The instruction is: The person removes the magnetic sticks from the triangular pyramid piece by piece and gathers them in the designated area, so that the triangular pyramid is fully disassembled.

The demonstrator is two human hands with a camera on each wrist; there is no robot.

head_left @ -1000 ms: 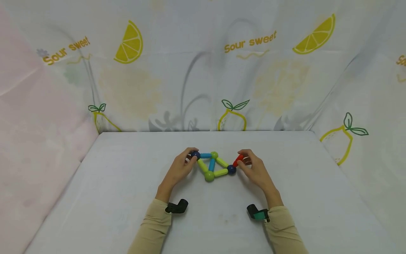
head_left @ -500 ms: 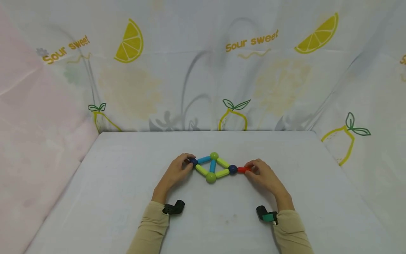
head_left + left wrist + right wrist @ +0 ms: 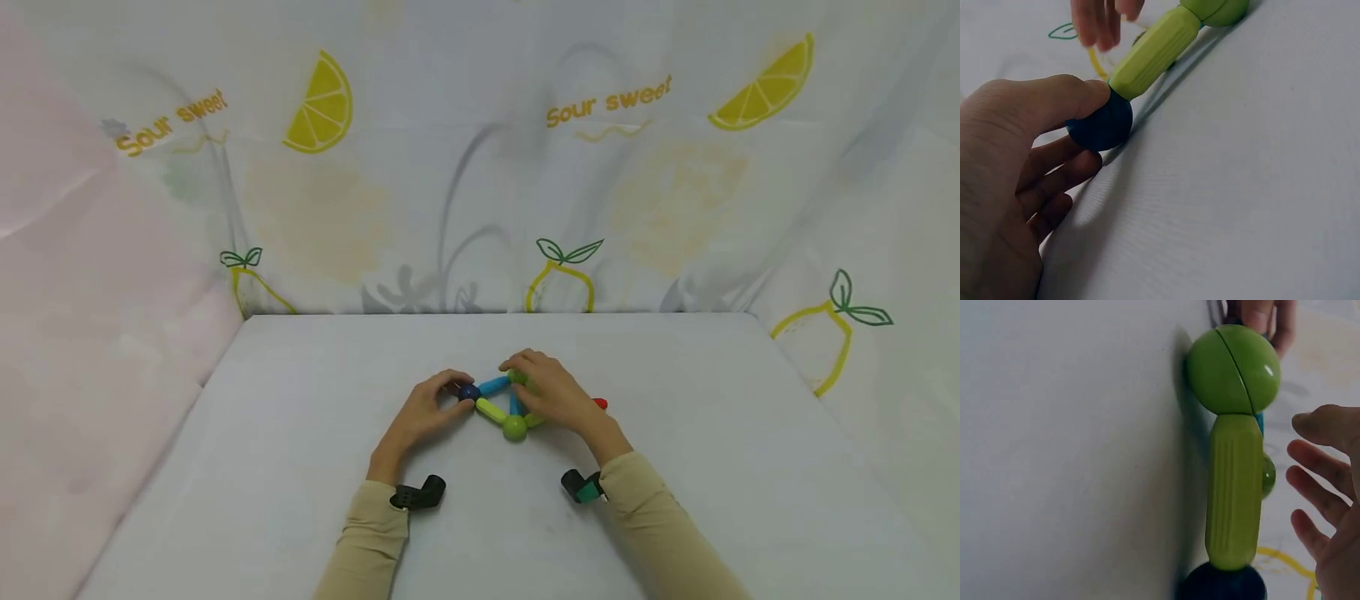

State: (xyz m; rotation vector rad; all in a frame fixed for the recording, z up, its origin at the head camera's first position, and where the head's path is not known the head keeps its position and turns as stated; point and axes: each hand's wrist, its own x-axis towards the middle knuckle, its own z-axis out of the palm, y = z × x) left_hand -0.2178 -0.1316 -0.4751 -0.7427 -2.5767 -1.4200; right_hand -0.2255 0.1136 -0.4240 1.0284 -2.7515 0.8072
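Note:
A magnetic stick-and-ball shape lies on the table in the head view. My left hand (image 3: 423, 417) pinches its dark blue ball (image 3: 468, 393) between thumb and fingers, also seen in the left wrist view. A light blue stick (image 3: 494, 386) and a lime stick (image 3: 491, 411) run from that ball to the far green ball (image 3: 517, 377) and the near green ball (image 3: 514, 428). My right hand (image 3: 553, 392) reaches over the shape with fingers spread around the far green ball. Behind it, the second dark blue ball (image 3: 1225, 584) shows only in the right wrist view.
The end of a red stick (image 3: 601, 403) pokes out past the right hand. White cloth covers the table (image 3: 300, 467). A lemon-print curtain (image 3: 420, 167) hangs along the back edge.
My right hand has let go of the red stick, after swinging it out to the right, and moved left over the far green ball. The left hand stays on its dark blue ball.

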